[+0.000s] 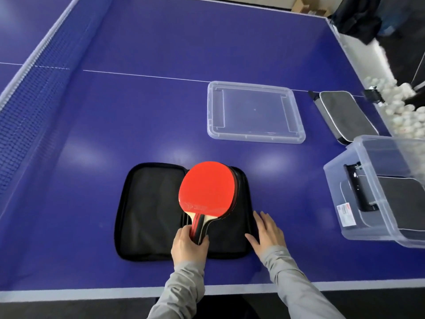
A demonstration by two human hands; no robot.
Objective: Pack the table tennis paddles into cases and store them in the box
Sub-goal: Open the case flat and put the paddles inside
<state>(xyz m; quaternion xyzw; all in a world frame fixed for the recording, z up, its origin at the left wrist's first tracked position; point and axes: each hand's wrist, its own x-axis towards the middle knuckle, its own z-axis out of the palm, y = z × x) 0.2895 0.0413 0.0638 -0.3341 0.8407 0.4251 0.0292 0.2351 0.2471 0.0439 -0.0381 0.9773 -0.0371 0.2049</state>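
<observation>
A black paddle case (147, 210) lies unzipped and flat on the blue table near its front edge. My left hand (188, 247) grips the handle of a red-faced paddle (207, 187), held over the case's middle and right half. The dark edge of a second paddle shows just under it on the right half. My right hand (266, 231) rests flat with fingers apart on the case's right edge. A clear plastic box (358, 229) at the right holds a closed black case (400, 194).
The box's clear lid (255, 111) lies upside down beyond the open case. Another closed grey-black case (345, 113) lies at the far right. White balls (400, 111) fill a bin off the table's right edge. The net (30, 88) runs along the left.
</observation>
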